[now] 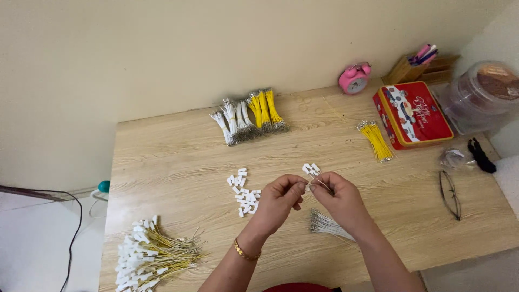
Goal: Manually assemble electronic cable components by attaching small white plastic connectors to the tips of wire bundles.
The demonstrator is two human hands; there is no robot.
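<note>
Finished pile: yellow and white wires with white plugs (148,257) lie heaped at the near left corner of the wooden table (178,157), apart from the loose parts so that done pieces do not mix with stock.
Wire stock: a small bundle of white wires (327,224) lies just under the right wrist, near enough to draw from without reaching.
Left hand: the left hand (278,200) is pinched shut, thumb against forefinger; what it holds is too small to tell, likely a white connector.
Right hand: the right hand (340,200) pinches a thin white wire (320,184) narrowly, its tip aimed at the left fingertips, both hands raised above the table for a close view.
Connectors: loose white connectors (244,194) are scattered just left of the hands, a few more (311,168) just beyond them.
Spare bundles: tied white and yellow wire bundles (248,116) and a loose yellow bundle (377,140) sit farther back as reserve.
Far edge: a red tin (413,113), pink alarm clock (354,79) and glasses (450,193) are kept to the right.
</note>
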